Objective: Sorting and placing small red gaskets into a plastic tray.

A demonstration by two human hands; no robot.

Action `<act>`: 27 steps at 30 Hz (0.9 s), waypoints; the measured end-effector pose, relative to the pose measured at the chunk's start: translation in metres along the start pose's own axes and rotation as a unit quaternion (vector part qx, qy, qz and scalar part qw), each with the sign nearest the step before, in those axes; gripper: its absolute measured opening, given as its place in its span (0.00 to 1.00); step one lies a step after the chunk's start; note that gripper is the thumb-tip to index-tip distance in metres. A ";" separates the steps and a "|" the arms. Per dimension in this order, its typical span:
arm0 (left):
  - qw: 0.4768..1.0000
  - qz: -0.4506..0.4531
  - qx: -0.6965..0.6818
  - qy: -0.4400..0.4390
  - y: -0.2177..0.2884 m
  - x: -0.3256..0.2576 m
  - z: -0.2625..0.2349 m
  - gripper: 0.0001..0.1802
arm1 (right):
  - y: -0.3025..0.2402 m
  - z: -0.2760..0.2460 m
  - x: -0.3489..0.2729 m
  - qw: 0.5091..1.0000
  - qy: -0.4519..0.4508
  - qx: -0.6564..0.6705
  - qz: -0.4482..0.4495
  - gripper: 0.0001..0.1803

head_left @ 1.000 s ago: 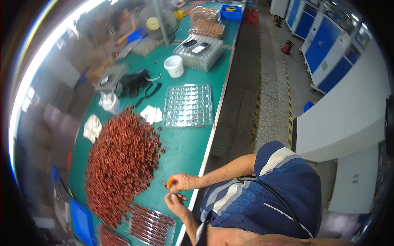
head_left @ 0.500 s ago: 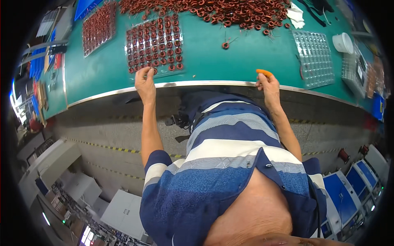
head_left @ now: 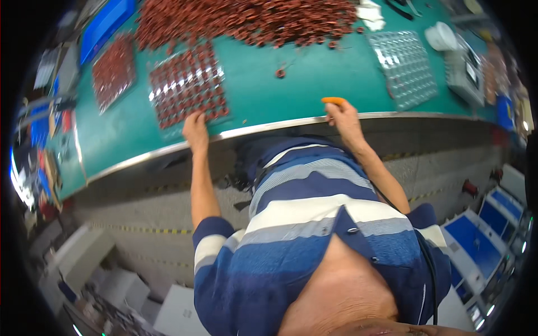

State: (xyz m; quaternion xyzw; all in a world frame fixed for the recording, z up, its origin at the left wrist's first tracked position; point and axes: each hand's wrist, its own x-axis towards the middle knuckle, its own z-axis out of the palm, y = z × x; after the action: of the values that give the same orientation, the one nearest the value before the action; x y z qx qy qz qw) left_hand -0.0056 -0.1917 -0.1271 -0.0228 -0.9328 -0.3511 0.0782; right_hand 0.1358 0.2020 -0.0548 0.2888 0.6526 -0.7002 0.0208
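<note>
Right hand point(head_left: 344, 119), its slim orange finger cover point(head_left: 332, 101) pointing left, almost level, and left hand point(head_left: 195, 132), together one second ago, are now well apart; I cannot tell whether either clamps something. Handling seems moved to the clear plastic tray point(head_left: 219, 116) of reddish-brown rings point(head_left: 190, 89), at left fingertips, its long axis apparently running away from the green desk's point(head_left: 269, 103) near edge.

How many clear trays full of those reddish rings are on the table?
2: a nearer tray at the left hand, and a farther-left tray near the blue bin. More may be hidden under the ring pile.
</note>
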 end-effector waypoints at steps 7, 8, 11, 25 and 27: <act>0.995 -0.089 -0.033 0.041 0.014 -0.019 -0.019 0.14 | -0.015 -0.029 0.057 0.988 0.069 -0.112 -0.080 0.17; 0.993 -0.100 -0.044 0.037 0.016 -0.025 -0.023 0.13 | -0.019 -0.036 0.072 0.980 0.091 -0.148 -0.093 0.17; 0.991 -0.109 -0.066 0.028 0.024 -0.038 -0.036 0.11 | -0.014 -0.067 0.129 0.916 0.154 -0.282 -0.241 0.19; 0.975 -0.157 -0.157 -0.008 0.058 -0.058 -0.047 0.09 | 0.008 -0.065 0.166 0.842 0.126 -0.446 -0.274 0.12; 0.974 -0.134 -0.179 -0.036 0.080 -0.045 -0.036 0.08 | 0.014 -0.072 0.168 0.860 0.130 -0.408 -0.278 0.12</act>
State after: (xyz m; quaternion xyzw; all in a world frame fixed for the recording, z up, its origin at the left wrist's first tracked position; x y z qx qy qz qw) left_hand 0.0516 -0.1550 -0.0554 0.0759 -0.8517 -0.5184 -0.0087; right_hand 0.0292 0.3251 -0.1385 0.1493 0.9299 -0.3036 -0.1442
